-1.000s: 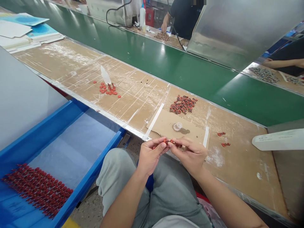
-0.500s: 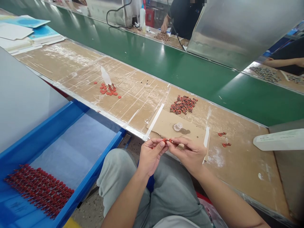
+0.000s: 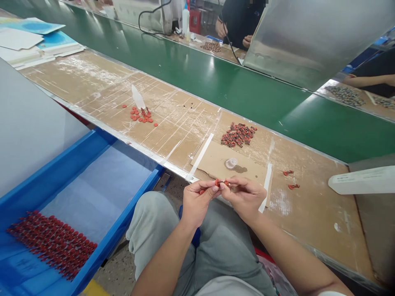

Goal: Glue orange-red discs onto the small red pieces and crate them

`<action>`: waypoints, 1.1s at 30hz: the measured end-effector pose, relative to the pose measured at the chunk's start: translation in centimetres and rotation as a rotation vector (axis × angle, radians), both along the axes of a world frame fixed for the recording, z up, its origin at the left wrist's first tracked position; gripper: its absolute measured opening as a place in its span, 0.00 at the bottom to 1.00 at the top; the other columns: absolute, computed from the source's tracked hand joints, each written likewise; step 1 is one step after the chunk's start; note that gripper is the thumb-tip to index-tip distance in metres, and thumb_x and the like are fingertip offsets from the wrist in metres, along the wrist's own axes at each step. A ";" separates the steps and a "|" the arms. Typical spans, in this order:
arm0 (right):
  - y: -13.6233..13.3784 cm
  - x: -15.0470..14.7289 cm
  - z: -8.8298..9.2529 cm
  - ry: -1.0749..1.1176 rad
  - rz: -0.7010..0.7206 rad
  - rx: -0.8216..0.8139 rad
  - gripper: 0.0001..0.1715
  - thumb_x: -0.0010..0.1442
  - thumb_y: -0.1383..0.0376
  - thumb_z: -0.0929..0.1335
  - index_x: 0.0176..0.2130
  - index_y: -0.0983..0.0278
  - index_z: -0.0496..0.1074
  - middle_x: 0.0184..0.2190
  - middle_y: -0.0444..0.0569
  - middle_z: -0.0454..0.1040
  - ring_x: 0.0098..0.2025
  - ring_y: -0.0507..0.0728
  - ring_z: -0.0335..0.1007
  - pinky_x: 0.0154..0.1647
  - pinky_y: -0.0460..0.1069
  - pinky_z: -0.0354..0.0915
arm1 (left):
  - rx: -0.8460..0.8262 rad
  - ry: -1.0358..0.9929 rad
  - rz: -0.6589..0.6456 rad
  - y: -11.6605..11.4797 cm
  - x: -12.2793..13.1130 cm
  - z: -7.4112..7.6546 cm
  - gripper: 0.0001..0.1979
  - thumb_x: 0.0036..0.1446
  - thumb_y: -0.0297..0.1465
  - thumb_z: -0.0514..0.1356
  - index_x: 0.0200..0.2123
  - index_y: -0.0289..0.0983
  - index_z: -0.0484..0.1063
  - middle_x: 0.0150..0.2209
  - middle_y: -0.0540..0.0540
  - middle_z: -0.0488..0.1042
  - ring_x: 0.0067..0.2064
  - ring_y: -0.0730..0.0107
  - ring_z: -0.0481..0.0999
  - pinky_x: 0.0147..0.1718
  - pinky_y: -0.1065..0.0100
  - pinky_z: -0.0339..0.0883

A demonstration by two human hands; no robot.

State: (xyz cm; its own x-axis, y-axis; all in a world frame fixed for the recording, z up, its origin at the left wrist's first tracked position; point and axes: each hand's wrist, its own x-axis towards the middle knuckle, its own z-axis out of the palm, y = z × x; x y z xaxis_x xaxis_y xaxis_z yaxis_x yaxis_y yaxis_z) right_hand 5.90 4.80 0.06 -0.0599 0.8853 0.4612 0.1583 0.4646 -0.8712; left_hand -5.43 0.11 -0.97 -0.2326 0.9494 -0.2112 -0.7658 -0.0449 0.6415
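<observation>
My left hand (image 3: 196, 205) pinches a small red disc (image 3: 217, 182) between thumb and forefinger; another bit of red shows by its curled fingers. Facing it, my right hand (image 3: 247, 197) grips a small red-and-black figurine (image 3: 227, 182), mostly covered by the fingertips. The two pieces meet or nearly meet above the table's front edge. Just beyond the hands, a small clear cup (image 3: 231, 163) stands on a cardboard sheet (image 3: 210, 158), beside a wet-looking stain. Behind it lies a pile of red-and-black figurines (image 3: 239, 135). Two figurines with red bases (image 3: 288, 173) lie to the right.
Loose red discs (image 3: 135, 117) lie by a white pointed bottle (image 3: 138, 98) on the left. A blue tray (image 3: 135, 199) at lower left holds rows of red pieces (image 3: 55, 242). A white bottle (image 3: 361, 181) juts in at right. Beyond the green belt (image 3: 185, 65), co-workers sit.
My hands stay together, with the disc and figurine shifted slightly right and more visible. Across the belt, a co-worker's hand has lifted from the pile, and a second hand shows.
</observation>
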 end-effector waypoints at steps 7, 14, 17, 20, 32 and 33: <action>-0.2 0.2 -0.2 0.052 0.003 -0.025 0.12 0.46 0.71 0.76 0.33 0.60 0.77 0.28 0.45 0.79 0.24 0.51 0.74 0.23 0.45 0.72 | 0.005 0.008 0.000 -0.2 0.3 0.3 0.05 0.46 0.26 0.70 0.30 0.36 0.79 0.33 0.45 0.81 0.39 0.63 0.81 0.44 0.60 0.76; 0.0 -0.3 0.4 0.099 0.060 -0.084 0.09 0.49 0.67 0.75 0.33 0.60 0.75 0.28 0.44 0.78 0.27 0.51 0.74 0.29 0.47 0.72 | 0.018 0.020 0.074 -0.3 0.6 0.6 0.06 0.48 0.26 0.69 0.32 0.38 0.80 0.35 0.45 0.82 0.40 0.65 0.81 0.46 0.60 0.74; 0.0 -0.6 0.6 0.106 0.066 -0.109 0.10 0.49 0.66 0.75 0.34 0.61 0.75 0.29 0.44 0.78 0.28 0.51 0.74 0.31 0.47 0.73 | 0.022 0.073 0.096 -0.3 0.6 0.6 0.07 0.48 0.27 0.69 0.34 0.38 0.80 0.36 0.44 0.81 0.41 0.64 0.80 0.47 0.60 0.74; -0.2 -0.5 0.8 0.129 0.059 -0.145 0.10 0.49 0.66 0.75 0.34 0.60 0.75 0.29 0.45 0.78 0.29 0.51 0.75 0.32 0.47 0.73 | 0.025 0.177 0.158 -0.3 0.7 0.5 0.08 0.46 0.28 0.70 0.33 0.38 0.80 0.38 0.44 0.81 0.43 0.62 0.80 0.48 0.60 0.72; -0.2 -0.2 -0.2 0.271 0.083 -0.387 0.17 0.48 0.65 0.76 0.40 0.61 0.76 0.21 0.40 0.72 0.23 0.48 0.70 0.27 0.43 0.70 | 0.066 0.476 0.278 -0.7 1.5 0.2 0.03 0.49 0.28 0.67 0.31 0.40 0.80 0.39 0.45 0.80 0.42 0.62 0.79 0.46 0.59 0.73; -0.3 -0.2 -0.2 0.272 0.081 -0.392 0.17 0.48 0.65 0.76 0.40 0.62 0.76 0.21 0.40 0.72 0.23 0.48 0.70 0.27 0.43 0.71 | 0.071 0.476 0.274 -0.7 1.5 0.3 0.04 0.49 0.27 0.67 0.31 0.40 0.80 0.39 0.45 0.80 0.42 0.62 0.79 0.46 0.59 0.73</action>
